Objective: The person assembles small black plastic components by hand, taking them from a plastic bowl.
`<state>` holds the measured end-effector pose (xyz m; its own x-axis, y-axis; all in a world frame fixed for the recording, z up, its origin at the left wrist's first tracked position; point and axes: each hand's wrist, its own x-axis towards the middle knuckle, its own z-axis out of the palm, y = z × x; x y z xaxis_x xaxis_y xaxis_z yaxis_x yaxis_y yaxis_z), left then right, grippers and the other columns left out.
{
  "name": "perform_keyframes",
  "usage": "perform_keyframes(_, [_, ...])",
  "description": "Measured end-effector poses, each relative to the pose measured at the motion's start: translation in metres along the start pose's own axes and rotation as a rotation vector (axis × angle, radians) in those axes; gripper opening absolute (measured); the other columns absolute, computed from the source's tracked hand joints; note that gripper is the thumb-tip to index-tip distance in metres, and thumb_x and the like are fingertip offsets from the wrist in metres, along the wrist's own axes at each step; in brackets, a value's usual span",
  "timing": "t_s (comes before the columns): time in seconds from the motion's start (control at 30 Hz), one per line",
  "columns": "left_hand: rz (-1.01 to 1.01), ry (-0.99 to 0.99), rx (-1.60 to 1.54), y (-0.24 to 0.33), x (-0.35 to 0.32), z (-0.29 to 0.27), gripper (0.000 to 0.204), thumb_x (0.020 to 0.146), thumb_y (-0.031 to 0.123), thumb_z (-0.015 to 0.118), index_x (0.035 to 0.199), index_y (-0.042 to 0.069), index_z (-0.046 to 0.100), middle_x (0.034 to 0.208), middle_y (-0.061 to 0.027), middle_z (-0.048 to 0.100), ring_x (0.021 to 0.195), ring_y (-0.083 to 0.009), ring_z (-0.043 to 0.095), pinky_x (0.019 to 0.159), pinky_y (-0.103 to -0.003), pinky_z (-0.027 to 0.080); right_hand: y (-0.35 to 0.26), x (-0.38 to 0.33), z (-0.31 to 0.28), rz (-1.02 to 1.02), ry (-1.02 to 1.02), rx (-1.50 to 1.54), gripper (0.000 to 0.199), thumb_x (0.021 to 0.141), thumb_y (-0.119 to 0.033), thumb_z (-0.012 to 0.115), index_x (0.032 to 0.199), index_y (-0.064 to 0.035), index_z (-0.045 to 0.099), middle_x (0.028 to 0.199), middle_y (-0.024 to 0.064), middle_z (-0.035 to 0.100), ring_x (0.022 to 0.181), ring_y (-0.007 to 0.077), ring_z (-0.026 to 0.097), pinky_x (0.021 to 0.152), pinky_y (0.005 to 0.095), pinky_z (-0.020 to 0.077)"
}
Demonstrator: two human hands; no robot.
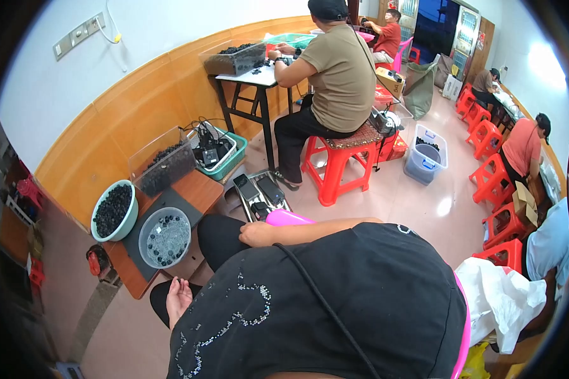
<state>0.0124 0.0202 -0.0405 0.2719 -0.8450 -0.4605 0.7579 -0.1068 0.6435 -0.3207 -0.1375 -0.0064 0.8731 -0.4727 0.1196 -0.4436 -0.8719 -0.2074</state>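
Observation:
My left hand (180, 300) lies palm up by my left leg, its fingers loosely stretched with nothing seen in them. On my dark-clad knee rests my right hand (257, 234), fingers curled in; whatever they may hold is hidden. Close beyond the left hand stands a clear round tub (144, 243) of small transparent pieces mixed with black ones. Beside it, a pale green basin (130, 221) is heaped with small black parts. Both sit on a low brown table (195, 187), the tub on a dark mat (131, 247). I touch neither container.
A clear bin (152, 151) of black parts stands behind the basin, beside a green basket (238, 146) of black devices and cables. Ahead, a person (342, 76) sits on a red stool (335, 167). A white plastic bag (496, 297) is at right; people sit along the right wall.

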Motion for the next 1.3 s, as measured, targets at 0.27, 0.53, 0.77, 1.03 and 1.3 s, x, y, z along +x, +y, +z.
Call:
perform_keyframes(0.27, [0.079,-0.174,-0.237,0.0,-0.004,0.004,0.036,0.087,0.005,0.058,0.12,-0.006,0.049,0.114,-0.012,0.057,0.108,-0.0219,0.055,0.095,-0.032,0.045,-0.003,0.004,-0.001,0.128,-0.025,0.122,0.023,0.069,-0.016,0.063,0.086,-0.0009,0.059,0.084,0.0217,0.061,0.084,0.0382,0.062,0.073,0.0458,0.0493])
perform_keyframes(0.53, [0.07,-0.424,-0.395,0.025,-0.05,0.059,0.023,0.091,0.011,0.055,0.112,0.003,0.054,0.098,-0.0081,0.061,0.088,-0.0172,0.061,0.076,-0.026,0.052,-0.043,0.056,-0.048,0.371,0.088,0.983,0.011,0.085,-0.01,0.062,0.081,0.0,0.064,0.068,-0.0004,0.061,0.063,0.0054,0.055,0.052,0.023,0.0435])
perform_keyframes(0.77, [0.062,-0.457,-0.362,0.029,-0.056,0.059,0.022,0.09,0.013,0.058,0.11,0.002,0.056,0.094,-0.0059,0.062,0.084,-0.0139,0.061,0.076,-0.023,0.05,-0.129,0.143,-0.075,0.007,0.019,1.163,0.009,0.087,-0.011,0.064,0.089,-0.0023,0.064,0.079,0.0009,0.064,0.068,0.0045,0.056,0.059,0.0187,0.0447])
perform_keyframes(1.03, [0.053,-0.499,-0.383,0.03,-0.053,0.058,0.025,0.09,0.013,0.057,0.111,0.001,0.055,0.096,-0.0052,0.062,0.085,-0.0128,0.061,0.077,-0.023,0.05,-0.134,0.155,-0.05,-0.046,-0.013,1.116,0.004,0.087,-0.004,0.061,0.088,-0.0006,0.062,0.08,0.0012,0.064,0.073,0.0048,0.058,0.067,0.0193,0.0473])
perform_keyframes(1.3, [0.048,-0.434,-0.329,0.026,-0.05,0.057,0.021,0.091,0.012,0.056,0.109,0.002,0.057,0.094,-0.0053,0.063,0.083,-0.0117,0.06,0.078,-0.023,0.049,-0.133,0.148,-0.059,-0.114,0.031,0.876,0.003,0.084,-0.004,0.063,0.084,-0.0009,0.062,0.073,0.0006,0.061,0.066,0.0046,0.055,0.057,0.0212,0.0441])
